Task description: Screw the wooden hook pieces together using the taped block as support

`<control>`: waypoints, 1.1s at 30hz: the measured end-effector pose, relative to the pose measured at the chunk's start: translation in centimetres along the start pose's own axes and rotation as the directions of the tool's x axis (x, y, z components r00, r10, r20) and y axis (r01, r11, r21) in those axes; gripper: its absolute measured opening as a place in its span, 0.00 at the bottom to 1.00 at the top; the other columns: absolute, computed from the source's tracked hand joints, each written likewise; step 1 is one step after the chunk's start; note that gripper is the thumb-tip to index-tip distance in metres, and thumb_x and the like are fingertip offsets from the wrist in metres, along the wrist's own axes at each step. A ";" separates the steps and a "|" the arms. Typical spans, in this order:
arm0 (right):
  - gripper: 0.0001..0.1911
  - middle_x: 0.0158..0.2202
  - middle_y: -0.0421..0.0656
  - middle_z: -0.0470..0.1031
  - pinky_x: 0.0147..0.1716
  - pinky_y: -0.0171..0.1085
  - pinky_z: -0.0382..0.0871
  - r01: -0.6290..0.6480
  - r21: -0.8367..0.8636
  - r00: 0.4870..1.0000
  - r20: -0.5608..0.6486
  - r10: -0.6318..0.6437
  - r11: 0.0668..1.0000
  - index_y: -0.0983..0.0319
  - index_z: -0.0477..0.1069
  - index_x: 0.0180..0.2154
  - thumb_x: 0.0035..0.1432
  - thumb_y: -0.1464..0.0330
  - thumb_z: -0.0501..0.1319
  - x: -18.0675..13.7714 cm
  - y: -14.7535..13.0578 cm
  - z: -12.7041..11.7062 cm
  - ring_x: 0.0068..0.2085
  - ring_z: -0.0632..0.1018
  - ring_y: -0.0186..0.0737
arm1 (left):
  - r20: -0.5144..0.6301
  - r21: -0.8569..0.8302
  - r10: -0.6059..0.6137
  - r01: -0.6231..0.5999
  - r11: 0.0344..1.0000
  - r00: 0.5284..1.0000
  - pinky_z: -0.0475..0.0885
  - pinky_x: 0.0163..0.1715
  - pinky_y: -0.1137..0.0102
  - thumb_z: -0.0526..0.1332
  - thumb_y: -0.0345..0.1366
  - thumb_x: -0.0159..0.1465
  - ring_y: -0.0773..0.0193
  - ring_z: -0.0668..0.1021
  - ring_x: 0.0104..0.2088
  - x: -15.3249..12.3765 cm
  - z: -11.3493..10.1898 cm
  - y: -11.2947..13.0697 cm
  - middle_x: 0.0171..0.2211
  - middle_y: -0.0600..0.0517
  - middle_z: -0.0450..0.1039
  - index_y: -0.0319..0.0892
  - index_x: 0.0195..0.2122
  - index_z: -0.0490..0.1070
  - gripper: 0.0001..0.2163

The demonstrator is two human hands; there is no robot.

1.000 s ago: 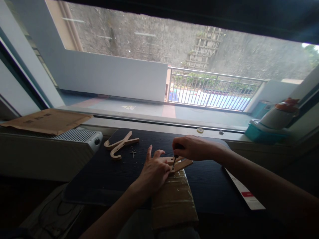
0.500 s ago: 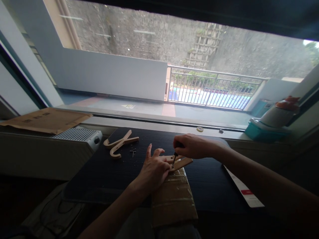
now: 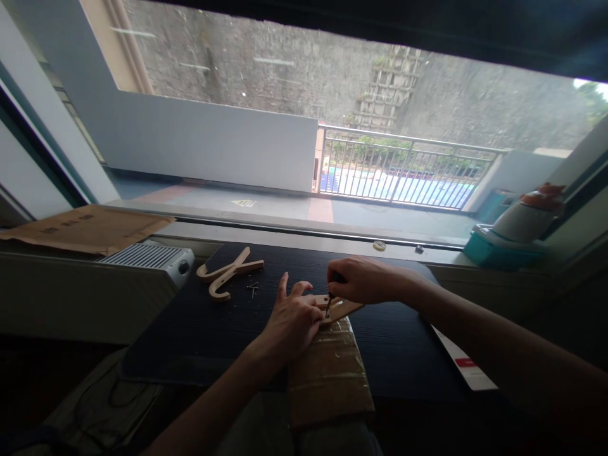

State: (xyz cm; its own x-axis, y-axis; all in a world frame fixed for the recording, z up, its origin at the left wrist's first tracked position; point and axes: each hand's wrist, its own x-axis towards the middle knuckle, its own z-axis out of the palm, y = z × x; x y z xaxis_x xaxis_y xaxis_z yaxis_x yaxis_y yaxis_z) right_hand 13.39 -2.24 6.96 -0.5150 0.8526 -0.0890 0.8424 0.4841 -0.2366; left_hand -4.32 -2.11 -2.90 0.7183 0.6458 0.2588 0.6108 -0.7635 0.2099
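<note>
Your left hand lies flat, fingers spread, pinning the wooden piece on the taped parcel at the dark table's near edge; your right hand is closed round the small screwdriver, tip on the wood; seemingly driving a screw; next calls for upright, steady pressure.

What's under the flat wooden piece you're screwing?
A tape-wrapped brown cardboard box on the black tabletop. The left hand hides the left end of the flat wooden piece.
</note>
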 end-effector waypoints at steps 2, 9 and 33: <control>0.09 0.29 0.41 0.73 0.22 0.30 0.56 -0.003 0.012 1.000 0.007 0.003 1.000 0.62 0.70 0.33 0.55 0.65 0.54 -0.1 0.2 -0.1 0.26 0.68 0.31 | 0.006 0.004 -0.002 0.002 1.000 1.000 0.30 0.56 0.40 0.58 0.32 0.61 0.50 0.64 0.53 0.0 -0.1 0.0 0.35 0.53 0.76 0.50 0.32 0.78 0.09; 0.09 0.28 0.40 0.73 0.22 0.30 0.57 -0.027 0.029 0.999 0.029 0.026 0.999 0.61 0.70 0.33 0.54 0.65 0.54 -0.1 0.4 -0.1 0.25 0.68 0.31 | -0.001 -0.008 -0.002 0.002 1.000 1.000 0.32 0.56 0.40 0.58 0.33 0.61 0.50 0.64 0.53 0.0 0.0 0.1 0.35 0.53 0.76 0.48 0.30 0.77 0.09; 0.12 0.29 0.41 0.73 0.23 0.31 0.56 -0.042 -0.045 0.994 0.102 0.046 0.998 0.62 0.72 0.33 0.56 0.62 0.55 0.9 0.1 -1.0 0.26 0.68 0.31 | -0.008 -0.004 -0.002 0.002 1.000 1.000 0.31 0.57 0.40 0.58 0.31 0.60 0.51 0.64 0.53 0.0 0.2 -0.1 0.33 0.53 0.76 0.49 0.30 0.78 0.09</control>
State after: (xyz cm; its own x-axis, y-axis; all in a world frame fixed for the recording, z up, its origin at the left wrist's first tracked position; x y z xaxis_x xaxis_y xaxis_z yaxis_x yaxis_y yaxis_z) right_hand 13.22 -1.21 7.82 -0.4892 0.8494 -0.1981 0.8693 0.4565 -0.1894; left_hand -4.29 -2.00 -3.09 0.7146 0.6470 0.2660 0.6107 -0.7624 0.2140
